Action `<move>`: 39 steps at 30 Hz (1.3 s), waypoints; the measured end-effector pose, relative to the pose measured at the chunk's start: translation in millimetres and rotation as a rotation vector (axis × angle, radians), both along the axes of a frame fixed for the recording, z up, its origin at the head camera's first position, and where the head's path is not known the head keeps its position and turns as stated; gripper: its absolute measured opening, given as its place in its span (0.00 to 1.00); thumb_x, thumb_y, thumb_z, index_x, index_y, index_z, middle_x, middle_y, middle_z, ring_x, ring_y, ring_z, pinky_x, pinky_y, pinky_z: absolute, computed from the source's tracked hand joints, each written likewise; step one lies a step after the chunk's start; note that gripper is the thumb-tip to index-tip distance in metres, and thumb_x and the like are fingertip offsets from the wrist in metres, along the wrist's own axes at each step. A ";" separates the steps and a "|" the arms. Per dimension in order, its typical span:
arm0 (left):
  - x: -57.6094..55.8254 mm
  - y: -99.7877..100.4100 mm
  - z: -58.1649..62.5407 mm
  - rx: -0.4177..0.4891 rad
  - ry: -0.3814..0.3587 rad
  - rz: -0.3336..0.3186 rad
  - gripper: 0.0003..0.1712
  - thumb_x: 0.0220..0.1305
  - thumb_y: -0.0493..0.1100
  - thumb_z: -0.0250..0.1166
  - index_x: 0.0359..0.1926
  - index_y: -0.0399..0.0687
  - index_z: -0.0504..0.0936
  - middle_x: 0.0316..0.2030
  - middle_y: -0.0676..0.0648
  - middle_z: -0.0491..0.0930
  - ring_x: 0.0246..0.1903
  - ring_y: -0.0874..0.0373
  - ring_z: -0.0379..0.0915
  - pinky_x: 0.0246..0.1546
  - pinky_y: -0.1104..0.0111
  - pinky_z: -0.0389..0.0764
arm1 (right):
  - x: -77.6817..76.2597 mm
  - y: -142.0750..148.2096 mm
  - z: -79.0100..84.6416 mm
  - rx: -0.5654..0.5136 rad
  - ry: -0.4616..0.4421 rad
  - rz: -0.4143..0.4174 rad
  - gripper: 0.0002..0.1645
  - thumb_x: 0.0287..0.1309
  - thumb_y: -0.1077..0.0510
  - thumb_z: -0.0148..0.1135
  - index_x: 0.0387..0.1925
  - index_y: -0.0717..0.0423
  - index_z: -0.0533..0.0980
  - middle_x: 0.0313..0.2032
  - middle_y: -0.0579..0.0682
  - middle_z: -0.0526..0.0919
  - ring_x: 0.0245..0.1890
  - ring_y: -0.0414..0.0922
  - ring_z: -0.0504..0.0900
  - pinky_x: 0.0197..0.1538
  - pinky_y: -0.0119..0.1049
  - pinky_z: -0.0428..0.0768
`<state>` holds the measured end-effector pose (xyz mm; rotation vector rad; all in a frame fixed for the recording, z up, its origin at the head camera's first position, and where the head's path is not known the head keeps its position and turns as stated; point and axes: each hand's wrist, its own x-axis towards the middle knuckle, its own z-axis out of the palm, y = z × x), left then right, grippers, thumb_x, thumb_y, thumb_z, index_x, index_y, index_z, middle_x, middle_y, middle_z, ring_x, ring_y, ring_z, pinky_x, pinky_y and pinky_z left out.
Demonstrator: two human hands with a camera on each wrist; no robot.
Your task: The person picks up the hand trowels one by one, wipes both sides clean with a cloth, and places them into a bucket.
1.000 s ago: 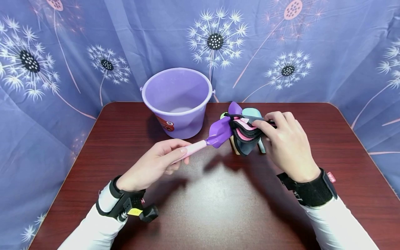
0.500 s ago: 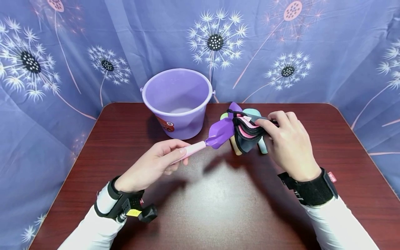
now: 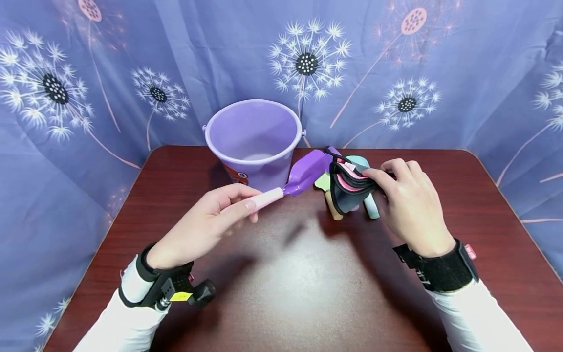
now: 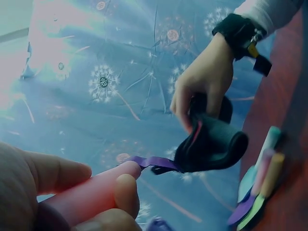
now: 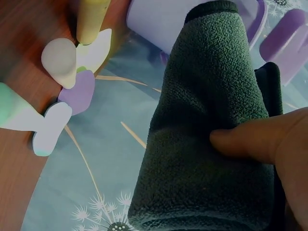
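My left hand [image 3: 206, 220] grips the pink handle of a small toy shovel [image 3: 306, 171] whose purple scoop points up and right, held above the table. A folded dark grey cloth [image 3: 349, 193] with black edging and pink layers hangs from my right hand [image 3: 409, 205], pinched between thumb and fingers. In the right wrist view the thumb lies across the fuzzy cloth [image 5: 207, 110]. The scoop's tip is right at the cloth's upper left edge in the head view. Below the cloth lie several more toy shovels, among them a green shovel [image 3: 323, 182] with a yellow handle, partly hidden.
A purple bucket [image 3: 257, 171] with a red label stands at the back left, close behind the shovel in my left hand. A light blue shovel [image 3: 371, 208] lies right of the cloth on the dark red table [image 3: 176, 186]. Behind hangs a blue flowered curtain [image 3: 233, 49].
The left hand has drawn the shovel a little left and up, so its scoop no longer meets the cloth's side and now overlaps the bucket's edge. The right hand keeps holding the cloth almost in place.
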<state>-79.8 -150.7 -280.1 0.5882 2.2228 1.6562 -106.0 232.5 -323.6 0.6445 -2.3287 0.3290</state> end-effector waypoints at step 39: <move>-151.3 -0.1 65.0 -1.091 0.469 0.013 0.20 0.72 0.41 0.52 0.56 0.41 0.86 0.52 0.38 0.86 0.51 0.40 0.79 0.53 0.48 0.77 | 12.7 -1.9 11.2 0.002 -0.128 0.007 0.21 0.58 0.65 0.75 0.53 0.62 0.84 0.39 0.55 0.80 0.34 0.53 0.78 0.33 0.52 0.77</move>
